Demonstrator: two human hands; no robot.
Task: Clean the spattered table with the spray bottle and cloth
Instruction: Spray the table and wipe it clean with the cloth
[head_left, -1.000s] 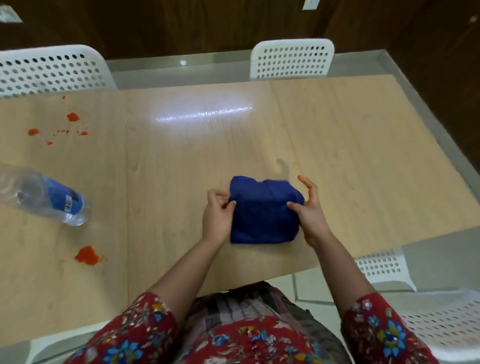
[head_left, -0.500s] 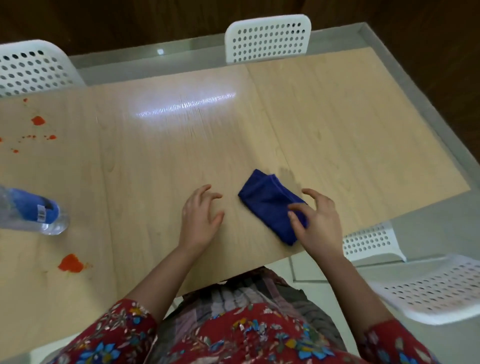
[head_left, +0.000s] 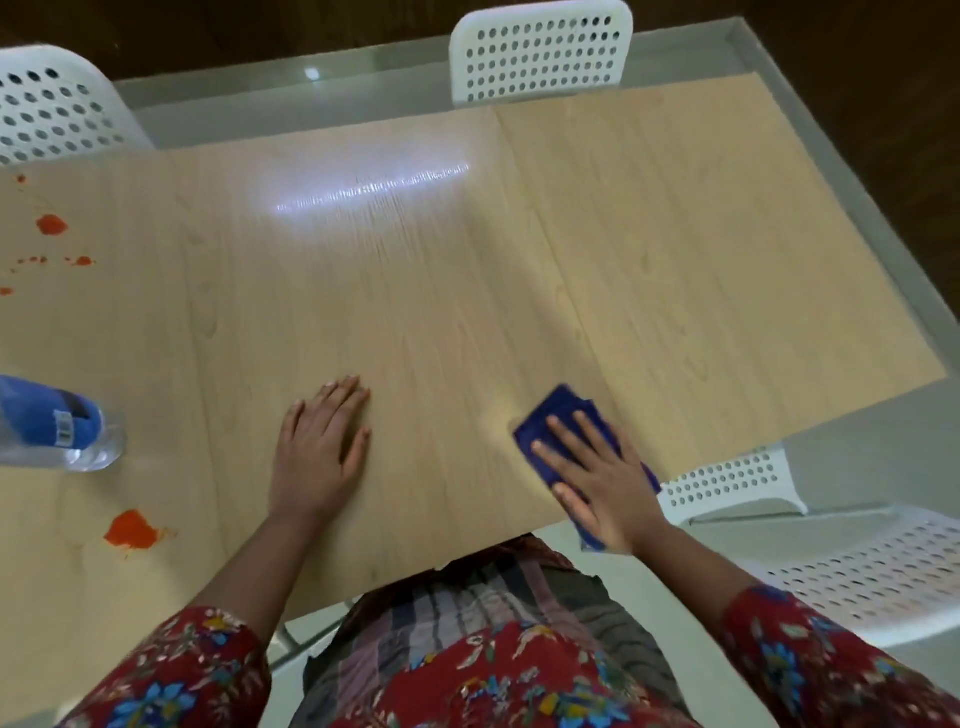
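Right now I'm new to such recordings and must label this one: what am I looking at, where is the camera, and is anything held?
No machine here: a person works with bare hands. The picture comes from a wide-angle camera worn on the head, looking forward and down, so you see roughly what the person sees. The left hand lies flat on the wooden table, holding nothing. The right hand, spread flat, presses a dark blue cloth onto the table. A clear bottle with a blue label lies at the left, untouched. Red spatters mark the table's left part, away from the cloth. White perforated chairs stand around.
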